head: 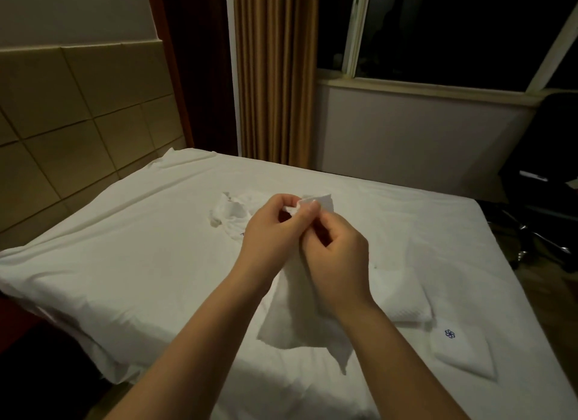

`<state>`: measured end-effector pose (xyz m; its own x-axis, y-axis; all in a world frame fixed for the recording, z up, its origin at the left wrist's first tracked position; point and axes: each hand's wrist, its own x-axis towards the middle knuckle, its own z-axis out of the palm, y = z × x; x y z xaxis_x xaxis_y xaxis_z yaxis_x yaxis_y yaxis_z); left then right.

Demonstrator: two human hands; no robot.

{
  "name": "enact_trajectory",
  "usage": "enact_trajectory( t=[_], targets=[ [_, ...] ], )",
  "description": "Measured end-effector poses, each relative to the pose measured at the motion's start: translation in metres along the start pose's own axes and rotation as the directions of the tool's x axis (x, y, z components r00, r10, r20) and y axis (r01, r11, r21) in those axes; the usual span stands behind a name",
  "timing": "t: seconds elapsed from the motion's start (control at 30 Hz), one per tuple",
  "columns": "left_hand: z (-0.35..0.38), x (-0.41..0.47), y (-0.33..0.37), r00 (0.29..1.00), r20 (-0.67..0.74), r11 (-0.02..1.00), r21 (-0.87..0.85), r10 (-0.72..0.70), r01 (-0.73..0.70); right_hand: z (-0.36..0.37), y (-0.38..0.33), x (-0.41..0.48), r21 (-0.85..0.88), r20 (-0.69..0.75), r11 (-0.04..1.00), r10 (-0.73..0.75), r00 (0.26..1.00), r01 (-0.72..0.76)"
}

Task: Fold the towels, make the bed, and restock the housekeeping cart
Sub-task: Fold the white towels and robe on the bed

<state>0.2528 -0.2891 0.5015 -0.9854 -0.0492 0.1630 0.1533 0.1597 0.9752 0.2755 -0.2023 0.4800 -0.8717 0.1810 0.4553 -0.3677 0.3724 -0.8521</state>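
The left hand (pixel 270 232) and the right hand (pixel 336 257) are working close together, nearly touching. Each is pinching the top edge of a small white towel (pixel 291 322) between thumb and fingertips. The towel is hanging below both hands, its long axis running downward toward the bed (pixel 140 263); whether its lower corner is touching the sheet I cannot tell. The hands are probably about to slide apart along that edge, and open sheet is lying on either side. Beyond the left hand a crumpled towel (pixel 230 214) is waiting. Right of the right hand, a folded towel (pixel 403 297) and a logo towel (pixel 463 354) are lying nearer the bed's edge.
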Motion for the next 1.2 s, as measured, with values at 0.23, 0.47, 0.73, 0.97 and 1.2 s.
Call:
enact_trajectory(
  t=[0.23, 0.47, 0.73, 0.97, 1.2],
  targets=[
    [0.007, 0.011, -0.008, 0.996, 0.059, 0.997, 0.000, 0.073, -0.073, -0.020, 0.010, 0.014, 0.001, 0.018, 0.999, 0.041, 0.999, -0.041],
    [0.011, 0.026, -0.010, 0.881, 0.302, 0.867, 0.237, 0.363, -0.438, -0.048, 0.013, 0.037, -0.510, 0.314, 0.853, 0.068, 0.947, 0.108],
    [0.012, 0.038, -0.020, 0.901, 0.349, 0.949, 0.083, 0.259, -0.305, -0.053, 0.018, 0.045, -0.453, 0.230, 0.885, -0.004, 0.973, 0.111],
    [0.030, 0.036, -0.038, 0.884, 0.418, 0.966, 0.052, 0.208, -0.252, -0.073, 0.019, 0.058, -0.470, 0.082, 0.879, -0.053, 0.995, 0.085],
    [0.056, 0.039, -0.044, 0.888, 0.403, 0.932, 0.184, 0.220, -0.314, -0.099, 0.021, 0.073, -0.476, -0.129, 0.879, -0.093, 0.987, 0.020]
  ],
)
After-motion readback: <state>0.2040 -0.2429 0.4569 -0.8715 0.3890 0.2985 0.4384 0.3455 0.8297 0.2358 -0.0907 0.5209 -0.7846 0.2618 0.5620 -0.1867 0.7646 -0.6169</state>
